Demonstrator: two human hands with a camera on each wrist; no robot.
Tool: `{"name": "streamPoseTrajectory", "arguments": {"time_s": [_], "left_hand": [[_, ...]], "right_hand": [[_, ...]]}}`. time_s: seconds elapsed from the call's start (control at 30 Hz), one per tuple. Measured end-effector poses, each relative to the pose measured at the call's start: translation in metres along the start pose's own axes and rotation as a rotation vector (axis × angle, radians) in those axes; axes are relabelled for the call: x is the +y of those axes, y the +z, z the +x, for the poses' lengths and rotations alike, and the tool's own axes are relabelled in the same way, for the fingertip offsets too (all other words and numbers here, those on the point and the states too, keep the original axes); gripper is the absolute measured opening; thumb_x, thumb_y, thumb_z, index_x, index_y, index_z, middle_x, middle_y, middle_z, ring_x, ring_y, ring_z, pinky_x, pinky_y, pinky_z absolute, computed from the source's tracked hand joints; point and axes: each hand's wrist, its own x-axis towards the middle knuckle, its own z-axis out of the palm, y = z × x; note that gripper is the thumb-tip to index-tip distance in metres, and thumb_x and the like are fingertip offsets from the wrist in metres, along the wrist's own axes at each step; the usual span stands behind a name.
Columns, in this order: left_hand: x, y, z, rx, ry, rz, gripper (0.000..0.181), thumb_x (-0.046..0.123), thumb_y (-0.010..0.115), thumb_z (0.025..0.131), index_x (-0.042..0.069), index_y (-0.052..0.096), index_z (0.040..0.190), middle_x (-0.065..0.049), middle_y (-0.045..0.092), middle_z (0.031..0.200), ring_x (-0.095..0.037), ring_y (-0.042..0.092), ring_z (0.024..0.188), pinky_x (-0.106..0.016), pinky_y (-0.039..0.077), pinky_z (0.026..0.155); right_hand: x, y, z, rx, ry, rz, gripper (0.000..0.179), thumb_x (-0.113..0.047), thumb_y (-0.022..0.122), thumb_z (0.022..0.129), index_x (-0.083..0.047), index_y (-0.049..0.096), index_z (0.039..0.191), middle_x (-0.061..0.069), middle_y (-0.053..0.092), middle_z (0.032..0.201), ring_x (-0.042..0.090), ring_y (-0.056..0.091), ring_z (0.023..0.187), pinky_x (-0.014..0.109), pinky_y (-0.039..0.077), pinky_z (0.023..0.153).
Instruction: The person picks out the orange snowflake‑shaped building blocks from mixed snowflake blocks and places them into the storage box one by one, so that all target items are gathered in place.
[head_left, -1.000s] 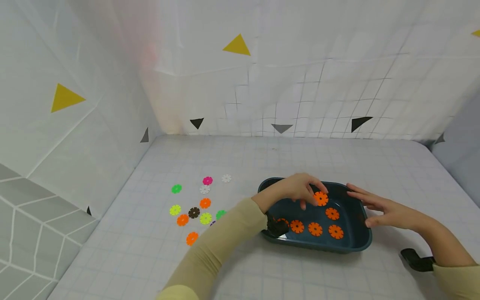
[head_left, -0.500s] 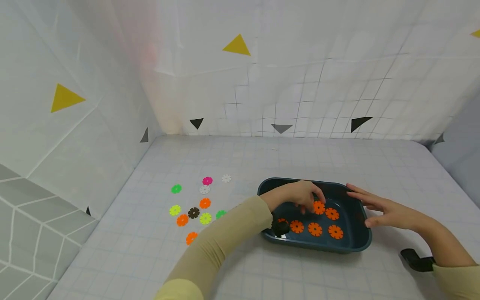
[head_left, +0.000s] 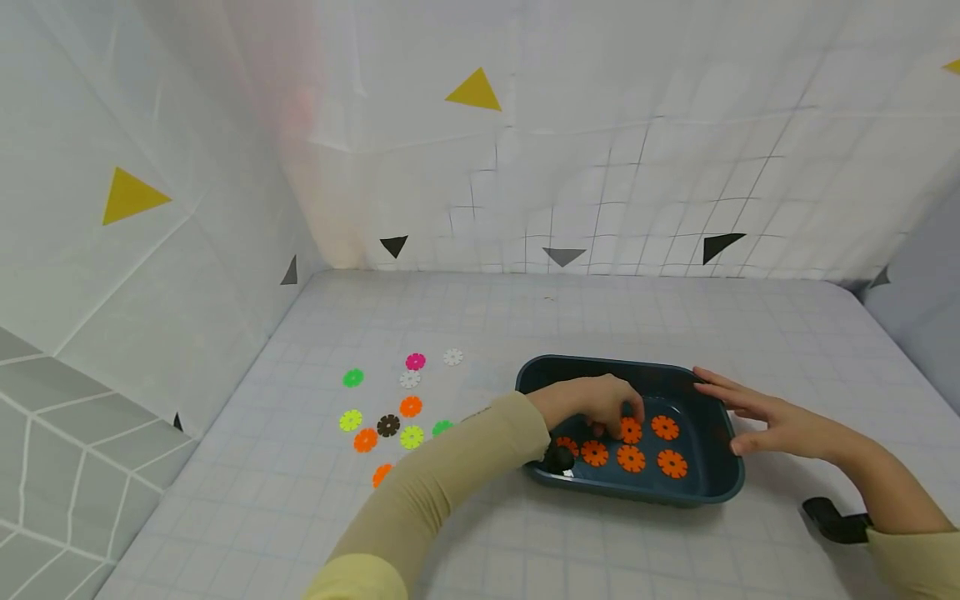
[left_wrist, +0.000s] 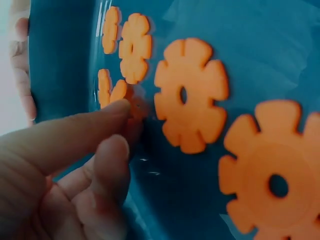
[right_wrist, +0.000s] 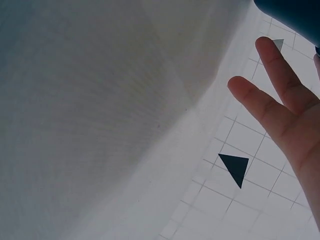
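An orange notched plastic disc (head_left: 632,430), shaped like a flower, is pinched at its edge by my left hand (head_left: 603,402), down inside a dark teal plastic tub (head_left: 705,493). In the left wrist view the left fingertips (left_wrist: 119,107) meet that disc low over the tub floor, partly hiding it. Several like orange discs (head_left: 672,464) lie flat around it, one partly covered by the wrist strap. My right hand (head_left: 787,425) rests at the tub's right rim, its fingers extended along the outside. The right wrist view shows two straight fingers (right_wrist: 265,107).
Left of the tub, several loose notched discs lie on the white gridded table: pink (head_left: 415,362), white (head_left: 453,357), green (head_left: 353,377), yellow (head_left: 350,420), brown (head_left: 387,426) and orange (head_left: 410,406). My left sleeve (head_left: 450,475) covers part of that area. White sheeting encloses the back and left.
My left hand has lowered the orange disc into the tub, moving it slightly left and toward me. The right hand stays put at the rim.
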Motion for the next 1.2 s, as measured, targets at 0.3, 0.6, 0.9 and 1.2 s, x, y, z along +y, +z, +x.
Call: {"name": "streamPoseTrajectory", "arguments": {"time_s": [0.3, 0.6, 0.9, 1.2], "left_hand": [[-0.002, 0.001, 0.000, 0.007, -0.002, 0.023, 0.034, 0.016, 0.067, 0.083, 0.027, 0.059, 0.114, 0.004, 0.056, 0.103, -0.010, 0.055, 0.051, -0.021, 0.045, 0.049], [0.000, 0.002, -0.004, 0.015, 0.006, 0.041, 0.033, 0.016, 0.068, 0.083, 0.026, 0.058, 0.113, 0.004, 0.055, 0.096, -0.010, 0.053, 0.050, -0.020, 0.044, 0.048], [-0.002, 0.001, -0.002, 0.052, 0.031, 0.053, 0.030, 0.018, 0.066, 0.085, 0.026, 0.057, 0.113, 0.004, 0.054, 0.101, -0.011, 0.053, 0.050, -0.020, 0.045, 0.048], [-0.005, 0.000, -0.001, 0.076, 0.027, 0.066, 0.033, 0.021, 0.064, 0.086, 0.025, 0.056, 0.118, 0.004, 0.056, 0.102, -0.011, 0.055, 0.050, -0.019, 0.045, 0.049]], "right_hand": [[-0.012, -0.002, -0.005, 0.063, -0.002, -0.195, 0.071, -0.011, 0.071, 0.077, -0.007, 0.037, 0.139, -0.017, 0.017, 0.149, -0.020, 0.010, 0.126, 0.017, 0.019, 0.106], [-0.025, 0.003, -0.012, 0.107, -0.068, -0.477, 0.074, -0.027, 0.077, 0.071, -0.009, 0.044, 0.135, -0.016, 0.025, 0.147, -0.021, 0.011, 0.124, -0.003, 0.009, 0.089], [-0.026, 0.004, -0.012, 0.076, -0.006, -0.401, 0.084, -0.025, 0.077, 0.069, -0.008, 0.035, 0.140, -0.010, 0.016, 0.152, -0.021, 0.006, 0.126, -0.004, 0.008, 0.088], [-0.027, 0.005, -0.013, 0.057, 0.040, -0.348, 0.082, -0.022, 0.075, 0.072, -0.010, 0.034, 0.141, -0.015, 0.013, 0.151, -0.022, 0.007, 0.125, -0.001, 0.016, 0.086]]}}
